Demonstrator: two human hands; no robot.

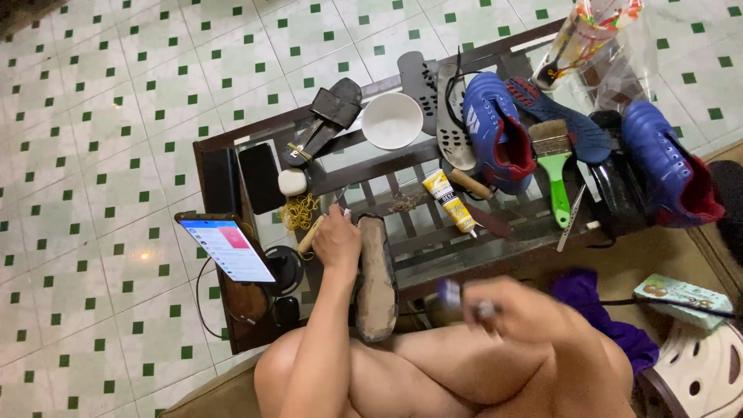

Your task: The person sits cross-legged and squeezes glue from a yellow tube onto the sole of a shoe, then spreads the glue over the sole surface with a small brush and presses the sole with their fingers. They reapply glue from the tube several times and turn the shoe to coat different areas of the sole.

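Observation:
My left hand [337,241] grips the far end of a worn, dirty shoe sole [377,282], which stands on edge between my knees and the table. A short wooden handle [310,236] pokes out just left of that hand; whether the hand holds it is unclear. My right hand [515,310] is blurred above my right thigh, its fingers closed around a small purplish-white object [450,292] that I cannot identify.
On the low glass-topped table [213,147] lie a yellow glue tube [450,203], a green-handled brush [555,166], a white bowl [392,120], two blue shoes [499,131], insoles, a wooden-handled knife, rubber bands and dark phones. A lit phone [226,248] stands at the left corner. Purple cloth [600,313] and a plastic stool [696,371] sit right.

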